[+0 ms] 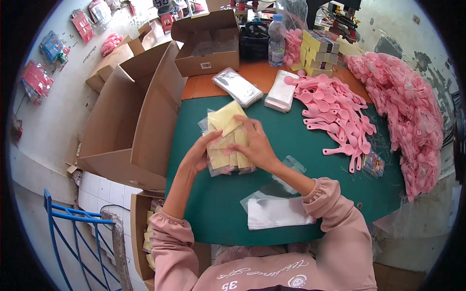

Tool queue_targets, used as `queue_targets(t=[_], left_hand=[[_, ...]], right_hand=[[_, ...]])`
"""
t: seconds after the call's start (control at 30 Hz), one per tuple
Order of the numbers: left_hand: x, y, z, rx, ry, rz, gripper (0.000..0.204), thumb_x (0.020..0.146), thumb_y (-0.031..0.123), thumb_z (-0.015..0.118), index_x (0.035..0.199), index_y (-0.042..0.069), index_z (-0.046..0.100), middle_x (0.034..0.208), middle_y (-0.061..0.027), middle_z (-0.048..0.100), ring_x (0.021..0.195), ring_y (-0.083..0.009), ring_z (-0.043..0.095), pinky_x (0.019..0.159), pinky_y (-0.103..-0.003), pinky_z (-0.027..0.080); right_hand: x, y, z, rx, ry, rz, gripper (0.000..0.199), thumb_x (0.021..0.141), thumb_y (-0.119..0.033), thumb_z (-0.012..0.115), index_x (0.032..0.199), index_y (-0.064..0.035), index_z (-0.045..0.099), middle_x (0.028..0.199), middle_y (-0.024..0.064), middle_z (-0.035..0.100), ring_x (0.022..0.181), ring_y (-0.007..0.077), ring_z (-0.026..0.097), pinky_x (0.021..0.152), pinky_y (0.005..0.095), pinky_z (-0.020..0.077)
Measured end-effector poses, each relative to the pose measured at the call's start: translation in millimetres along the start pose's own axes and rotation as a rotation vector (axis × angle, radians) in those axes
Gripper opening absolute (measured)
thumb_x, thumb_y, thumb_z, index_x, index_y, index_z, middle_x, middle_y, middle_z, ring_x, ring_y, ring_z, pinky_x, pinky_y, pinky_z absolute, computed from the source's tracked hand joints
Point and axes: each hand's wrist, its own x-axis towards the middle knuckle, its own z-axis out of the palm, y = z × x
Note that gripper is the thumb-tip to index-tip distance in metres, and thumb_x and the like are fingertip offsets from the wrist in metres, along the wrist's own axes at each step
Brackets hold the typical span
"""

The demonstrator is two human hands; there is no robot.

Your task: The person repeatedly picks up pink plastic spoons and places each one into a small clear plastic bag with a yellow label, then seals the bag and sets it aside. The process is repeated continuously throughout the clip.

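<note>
Clear plastic packets with yellow cards (221, 157) lie piled on the green tabletop, bits of pink showing through them. My left hand (198, 151) is closed at the pile's left side, thumb pressed on the uppermost yellow-card packet (224, 118). From the right, my right hand (255, 143) grips the same packet near its upper right edge, fingers bent over it. To the right spreads a heap of loose pink measuring spoons (330, 104). Nearer me lies a stack of clear plastic bags (276, 212).
Two packs of bags (238, 87) (281, 92) sit beyond the hands. Behind them stand a water bottle (276, 41) and stacked yellow card bundles (319, 51). A large sack of pink spoons (403, 106) edges the right; open cardboard boxes (160, 116) (206, 63) border the left and back.
</note>
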Motion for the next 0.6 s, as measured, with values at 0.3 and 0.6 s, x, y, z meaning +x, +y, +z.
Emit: queue_targets(t=[0.3,0.6], left_hand=[[-50.5,-47.7,3.0,-0.237,0.076,0.245,0.044,0.080,0.021,0.060,0.115,0.003,0.043,0.098,-0.0071,0.056,0.089,-0.0178,0.058,0.080,-0.033,0.050],[-121.8,-83.1,-10.5,-0.301,0.281,0.483,0.056,0.082,0.037,0.053,0.125,0.004,0.037,0.117,-0.0123,0.050,0.102,-0.0264,0.053,0.087,-0.040,0.045]], right_hand=[[-8.3,-34.2,8.2,0.015,-0.032,-0.015,0.104,0.064,-0.043,0.074,0.134,-0.0030,0.009,0.118,0.0242,0.035,0.108,0.0308,0.039,0.094,0.0373,0.0332],[-39.2,-63.2,-54.9,0.357,-0.261,0.121,0.060,0.085,-0.045,0.050,0.125,-0.0024,0.038,0.124,0.0181,0.036,0.100,0.0212,0.048,0.085,0.0314,0.0406]])
